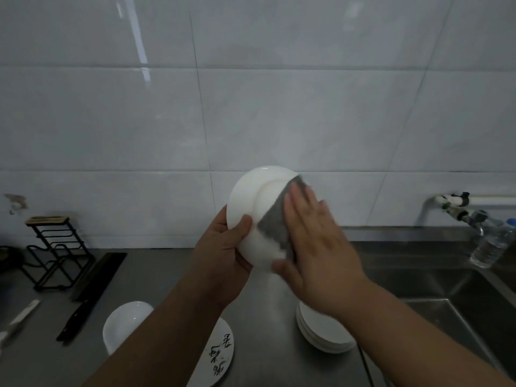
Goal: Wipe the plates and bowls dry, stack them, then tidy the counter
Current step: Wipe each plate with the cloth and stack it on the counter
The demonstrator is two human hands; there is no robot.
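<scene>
My left hand (223, 255) grips a white plate (251, 196) by its lower edge and holds it upright above the counter. My right hand (315, 241) presses a grey cloth (275, 219) flat against the plate's right side, fingers straight. On the counter below stand a white bowl (122, 322), a plate with black brush writing (220, 356) and a stack of white plates (321, 333), each partly hidden by my forearms.
A black rack (55, 252) stands at the left, with a dark cleaver (89, 291) and another knife (19, 319) lying on the steel counter (156, 275). A sink (446, 297) lies at the right under a tap (463, 213), beside a clear water bottle (494, 241).
</scene>
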